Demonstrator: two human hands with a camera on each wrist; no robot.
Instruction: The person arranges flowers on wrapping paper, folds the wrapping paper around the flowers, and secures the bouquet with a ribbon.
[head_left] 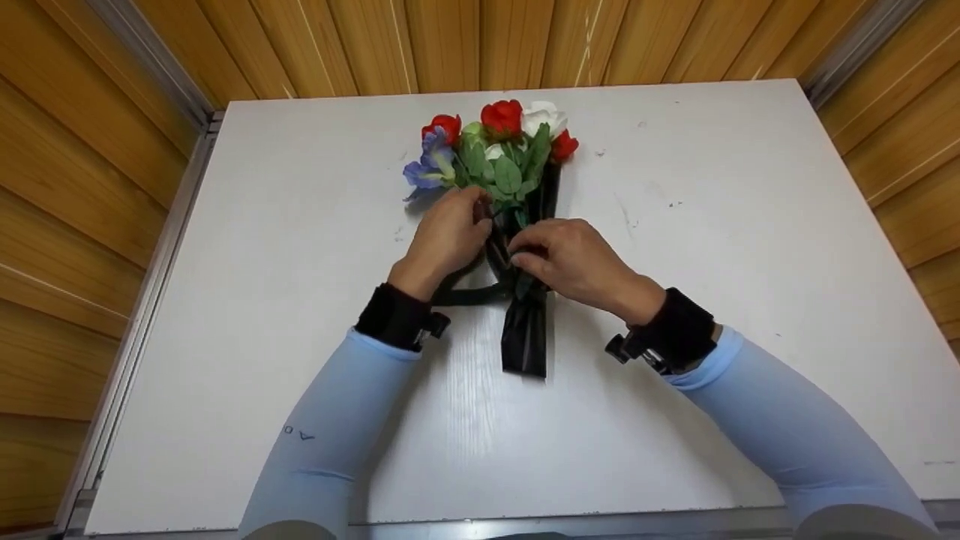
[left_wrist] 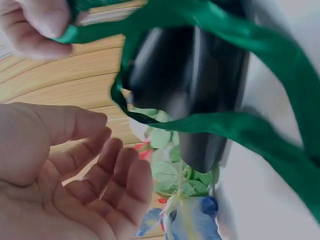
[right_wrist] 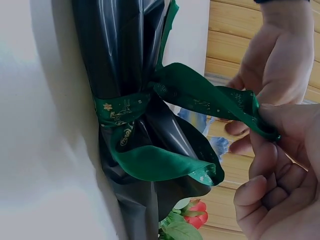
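A bouquet of red, white and blue artificial flowers (head_left: 502, 142) lies on the white table (head_left: 750, 225), its stems in a black wrap (head_left: 525, 337). A green ribbon (right_wrist: 200, 95) is tied round the black wrap (right_wrist: 120, 50), with a loop hanging below the knot. My right hand (head_left: 529, 255) pinches one ribbon end between thumb and forefinger (right_wrist: 265, 120). My left hand (head_left: 457, 225) hovers beside the wrap, palm up and fingers relaxed (left_wrist: 115, 175), holding nothing. In the left wrist view the ribbon (left_wrist: 225, 125) drapes across the wrap (left_wrist: 200, 75).
A ribbon tail (head_left: 469, 295) curves out to the left of the wrap under my left wrist. Bare white tabletop lies on both sides of the bouquet. Wooden planks (head_left: 90, 150) surround the table, and a metal rail (head_left: 161, 247) runs along its left edge.
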